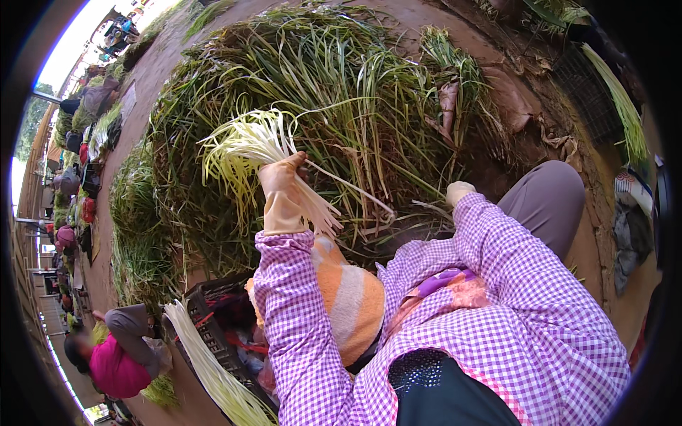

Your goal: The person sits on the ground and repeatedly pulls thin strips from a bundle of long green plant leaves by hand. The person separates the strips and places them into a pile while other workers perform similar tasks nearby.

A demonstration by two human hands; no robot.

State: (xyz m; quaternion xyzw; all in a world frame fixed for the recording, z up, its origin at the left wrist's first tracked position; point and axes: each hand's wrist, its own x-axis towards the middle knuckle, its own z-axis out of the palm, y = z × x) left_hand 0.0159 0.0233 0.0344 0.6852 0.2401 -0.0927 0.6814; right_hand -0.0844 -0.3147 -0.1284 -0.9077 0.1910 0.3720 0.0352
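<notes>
My left hand [285, 183], in a pale rubber glove, grips a bunch of blanched chives [256, 139]. Their yellow-white leaves droop to the left, and the white stem ends point down to the right. One stalk sticks out apart from the bunch. My right hand [459, 193], also gloved, is lowered near my knee at the edge of a big heap of green, long-leaved chives [319, 90]. Its fingers are turned away, so what it holds is hidden. A thin stem runs up to it from the heap.
Beside my left arm stands a black plastic crate [213, 319] with bags inside and blanched chives [213, 367] along its edge. An orange-and-white striped towel [346, 293] covers my left thigh. Another person [120, 357] squats at left. More pale stalks [618, 101] rest on a dark crate [583, 90] at right.
</notes>
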